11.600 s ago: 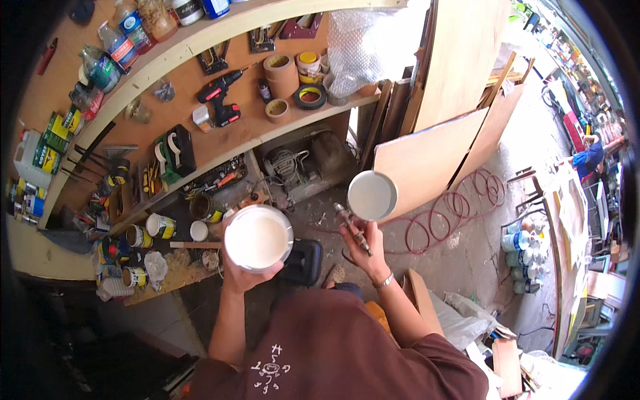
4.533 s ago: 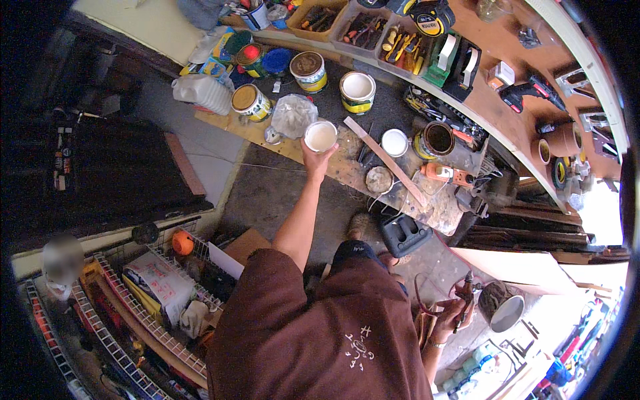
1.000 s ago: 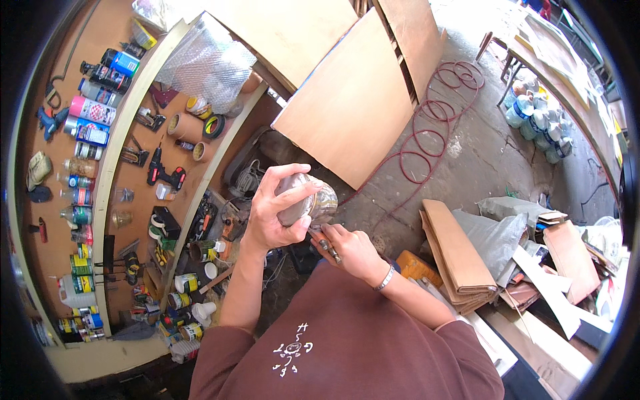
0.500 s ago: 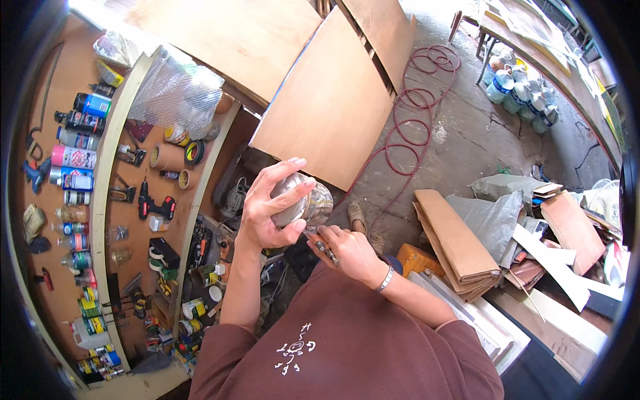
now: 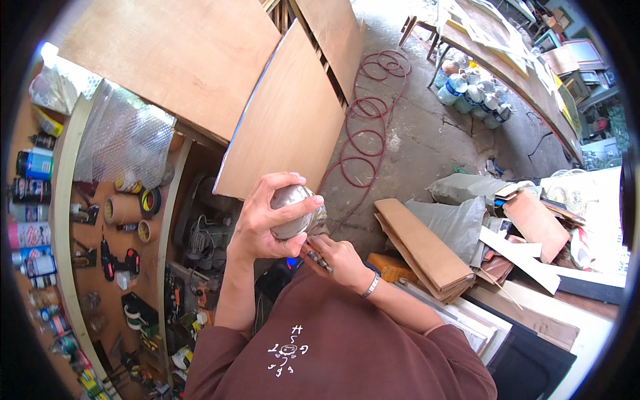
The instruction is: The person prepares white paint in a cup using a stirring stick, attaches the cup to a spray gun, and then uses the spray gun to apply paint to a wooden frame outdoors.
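Silver cup (image 5: 287, 229) partly hidden by left fingers (image 5: 295, 211) — metal tool (image 5: 319, 260) by right hand (image 5: 345, 264)

Spray-gun cup (image 5: 291, 213): fills the left hand (image 5: 259, 220).
Plywood panel (image 5: 283, 120): blocks me beyond it.
Concrete floor (image 5: 430, 150): I could pass between red hose (image 5: 384, 137) and plastic bottles (image 5: 470, 99).
Folded cardboard (image 5: 427, 247): bars me right of the right hand (image 5: 343, 261).
Shelving (image 5: 63, 200): walls off my left.

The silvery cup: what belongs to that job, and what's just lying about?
In use:
silvery cup, gripped by the left hand
metal tool, in the right hand
red hose perhaps; any connection is hidden

Apparently just lying about:
cordless drill
folded cardboard
bubble wrap
plastic bottles
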Motion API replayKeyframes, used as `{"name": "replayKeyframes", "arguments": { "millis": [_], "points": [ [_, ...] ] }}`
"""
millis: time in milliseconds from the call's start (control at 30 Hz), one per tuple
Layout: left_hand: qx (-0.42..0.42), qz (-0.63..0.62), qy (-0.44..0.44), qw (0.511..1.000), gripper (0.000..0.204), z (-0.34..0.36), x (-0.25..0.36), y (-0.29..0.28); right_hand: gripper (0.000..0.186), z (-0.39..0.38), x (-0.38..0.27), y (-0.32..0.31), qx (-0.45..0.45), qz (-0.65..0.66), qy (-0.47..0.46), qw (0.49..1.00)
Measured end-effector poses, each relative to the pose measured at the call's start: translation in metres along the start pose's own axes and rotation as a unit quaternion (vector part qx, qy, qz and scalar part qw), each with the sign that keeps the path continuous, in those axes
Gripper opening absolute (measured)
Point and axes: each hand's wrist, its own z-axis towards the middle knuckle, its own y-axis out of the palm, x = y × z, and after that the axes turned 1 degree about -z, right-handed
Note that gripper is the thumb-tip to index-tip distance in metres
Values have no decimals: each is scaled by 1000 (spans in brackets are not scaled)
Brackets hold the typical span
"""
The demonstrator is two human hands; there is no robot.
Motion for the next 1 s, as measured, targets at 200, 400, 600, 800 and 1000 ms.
{"name": "replayKeyframes", "arguments": {
  "millis": [200, 400, 600, 800, 1000],
  "points": [
    [-32, -47, 3, 998, 59, 38, -32, -31, 31, 49, 1, 1, 13, -21, 11, 1000],
    [-56, -60, 16, 997, 62, 69, -54, -41, 31, 77, 4, -5, 48, -28, 27, 998],
    [-67, -69, 17, 995, 58, 98, -73, -31, 30, 97, 24, -21, 72, -18, 35, 997],
    [-48, -38, 42, 997, 63, 142, -78, -22, 26, 123, 54, -54, 85, -12, 5, 996],
    [17, 38, -15, 999, 65, 156, -103, 2, 22, 162, 108, -81, 22, 31, -38, 999]
  ]
}}
